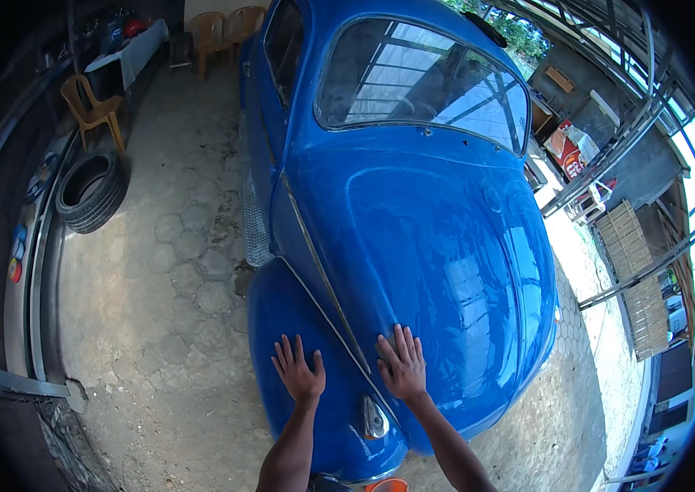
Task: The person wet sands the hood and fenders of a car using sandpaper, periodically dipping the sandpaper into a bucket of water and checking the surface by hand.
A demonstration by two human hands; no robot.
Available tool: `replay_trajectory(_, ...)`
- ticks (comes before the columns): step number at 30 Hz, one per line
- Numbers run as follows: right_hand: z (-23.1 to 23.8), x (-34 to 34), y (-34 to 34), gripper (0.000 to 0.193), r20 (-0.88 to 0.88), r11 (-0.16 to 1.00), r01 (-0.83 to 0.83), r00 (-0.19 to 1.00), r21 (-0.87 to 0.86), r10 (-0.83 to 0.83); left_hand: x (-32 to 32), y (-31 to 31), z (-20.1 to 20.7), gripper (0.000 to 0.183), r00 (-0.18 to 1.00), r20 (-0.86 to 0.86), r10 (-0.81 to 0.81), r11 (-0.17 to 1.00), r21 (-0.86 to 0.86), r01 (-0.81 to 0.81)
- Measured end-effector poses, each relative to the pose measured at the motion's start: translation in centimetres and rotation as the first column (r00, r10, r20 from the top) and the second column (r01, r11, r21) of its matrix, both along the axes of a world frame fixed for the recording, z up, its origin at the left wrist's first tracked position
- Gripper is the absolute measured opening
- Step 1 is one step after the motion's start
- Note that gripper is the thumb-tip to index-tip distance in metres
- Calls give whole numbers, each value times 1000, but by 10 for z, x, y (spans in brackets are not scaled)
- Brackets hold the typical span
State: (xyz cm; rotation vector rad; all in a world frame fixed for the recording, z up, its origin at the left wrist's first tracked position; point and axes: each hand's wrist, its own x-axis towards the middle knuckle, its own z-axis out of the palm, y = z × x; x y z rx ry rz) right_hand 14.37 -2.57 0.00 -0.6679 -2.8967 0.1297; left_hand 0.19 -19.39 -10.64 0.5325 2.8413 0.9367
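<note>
A blue rounded car fills the middle of the head view. My left hand (300, 371) is at its front fender (270, 307), fingers spread, palm toward the paint. On the lower left edge of the hood (438, 238) lies my right hand (402, 363), fingers stretched out and fairly close together. Neither hand holds anything. Between them runs the seam from fender to hood, with a chrome turn-signal housing (375, 418) near its lower end. The windshield (425, 82) reflects roof beams. Part of an orange bucket (387, 485) shows below the car's front.
A loose tyre (92, 193) lies on the paved floor (167, 279) at left, near a brown plastic chair (92, 111). A covered table (136, 53) stands farther back. At right are metal poles (610, 291) and a woven reed panel (634, 279).
</note>
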Motion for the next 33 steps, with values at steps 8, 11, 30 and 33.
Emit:
replay_trajectory(8, 29, -182, 73, 59, -200, 989, -57, 976, 140, 85, 3, 14, 1, 59, 999, 34, -20, 1000, -21, 21)
replay_trajectory(11, 26, -185, 81, 59, -241, 978, -201, 948, 60, 210, 0, 10, 2, 59, 999, 37, 2, 1000, -27, -1)
replay_trajectory(30, 39, -96, 131, 58, -225, 982, 188, 957, -6, -185, -33, 34, 18, 48, 989, -135, 60, 918, 397, -2)
replay_trajectory(33, 42, -86, 140, 57, -239, 981, 194, 953, 4, -188, -57, 127, 113, 47, 911, -290, -293, 775, 487, 404)
